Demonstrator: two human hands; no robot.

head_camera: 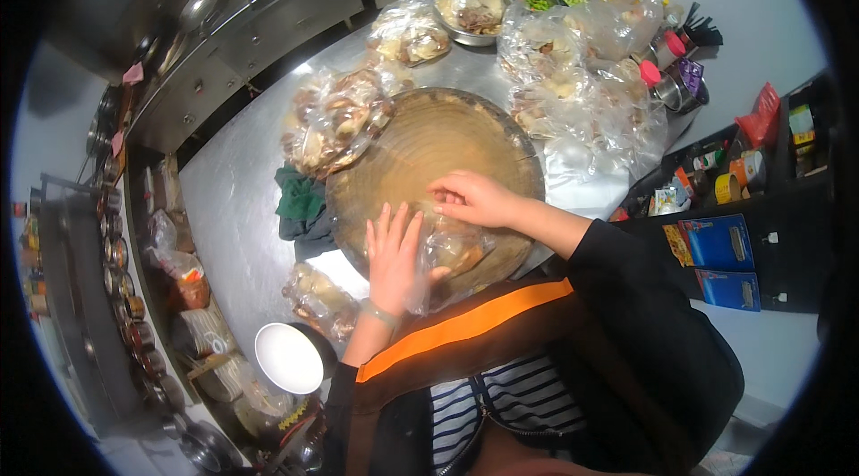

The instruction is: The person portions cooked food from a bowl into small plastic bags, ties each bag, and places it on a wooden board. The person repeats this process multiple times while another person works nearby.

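Observation:
A round wooden chopping block (429, 134) stands on the steel table before me. On its near part lies a clear plastic bag (456, 248) with brownish food in it. My left hand (394, 254) is spread at the bag's left side, fingers apart and thumb against the plastic. Above the bag's top edge is my right hand (473, 197), its fingers curled together; whether they pinch the plastic is not clear. Another filled bag (335, 120) touches the block's upper left rim. A smaller filled bag (322, 301) lies left of my left wrist.
Several filled bags (564, 93) crowd the right side. A metal bowl (473, 38) stands at the back. Dark green cloth (298, 197) lies left of the block on the steel table (228, 174). A white bowl (288, 358) is at lower left, a black rack (725, 207) at right.

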